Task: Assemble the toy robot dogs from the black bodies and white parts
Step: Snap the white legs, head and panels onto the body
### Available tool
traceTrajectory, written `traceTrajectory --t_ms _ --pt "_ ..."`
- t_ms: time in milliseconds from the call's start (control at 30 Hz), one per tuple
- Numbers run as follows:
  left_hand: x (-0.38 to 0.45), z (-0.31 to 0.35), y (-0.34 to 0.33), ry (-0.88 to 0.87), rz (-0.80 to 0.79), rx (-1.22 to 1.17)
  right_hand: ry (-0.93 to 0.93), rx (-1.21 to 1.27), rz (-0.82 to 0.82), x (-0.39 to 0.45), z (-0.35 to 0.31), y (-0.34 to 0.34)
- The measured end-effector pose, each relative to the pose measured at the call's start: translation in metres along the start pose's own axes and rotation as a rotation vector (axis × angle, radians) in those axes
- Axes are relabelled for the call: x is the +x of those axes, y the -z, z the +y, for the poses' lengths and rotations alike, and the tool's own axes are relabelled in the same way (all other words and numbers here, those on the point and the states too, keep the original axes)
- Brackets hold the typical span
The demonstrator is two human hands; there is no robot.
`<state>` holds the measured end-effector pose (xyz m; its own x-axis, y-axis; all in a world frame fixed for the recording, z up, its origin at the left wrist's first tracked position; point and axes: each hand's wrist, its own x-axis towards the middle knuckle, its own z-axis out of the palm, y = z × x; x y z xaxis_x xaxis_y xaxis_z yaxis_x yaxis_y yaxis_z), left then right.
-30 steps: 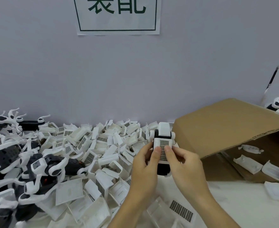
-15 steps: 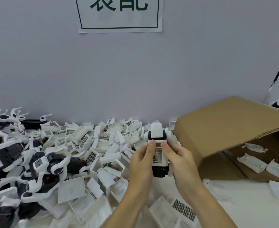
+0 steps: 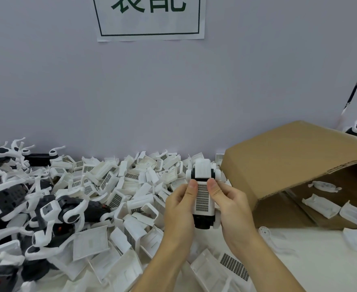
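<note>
Head view: left hand (image 3: 178,207) and right hand (image 3: 229,204) both grasp toy dog (image 3: 202,194) at centre, thumbs pressing white grille cover; finished dogs (image 3: 53,209) at 9 o'clock; white parts pile (image 3: 127,186) at 10 o'clock, large, much left

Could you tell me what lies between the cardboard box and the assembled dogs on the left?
In the head view, a heap of loose white parts, plus both hands holding a toy body.

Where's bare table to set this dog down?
Bare table lies by the right hand, between the cardboard box and the near edge, past a loose white leg. Left of the left hand, the white covers pile is crowded.
</note>
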<state>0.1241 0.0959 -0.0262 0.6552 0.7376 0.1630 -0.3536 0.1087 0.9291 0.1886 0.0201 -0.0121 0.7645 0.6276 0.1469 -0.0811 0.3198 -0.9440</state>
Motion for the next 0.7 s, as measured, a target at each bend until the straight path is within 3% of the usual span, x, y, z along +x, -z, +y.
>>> traceTrajectory --t_ms 533,700 --pt "0.001 0.003 -0.003 -0.03 0.041 0.037 0.064 0.001 0.004 0.001 0.001 -0.003" --pt "0.002 0.0 -0.001 -0.045 0.052 0.051 0.057 -0.06 -0.099 0.004 -0.001 0.007"
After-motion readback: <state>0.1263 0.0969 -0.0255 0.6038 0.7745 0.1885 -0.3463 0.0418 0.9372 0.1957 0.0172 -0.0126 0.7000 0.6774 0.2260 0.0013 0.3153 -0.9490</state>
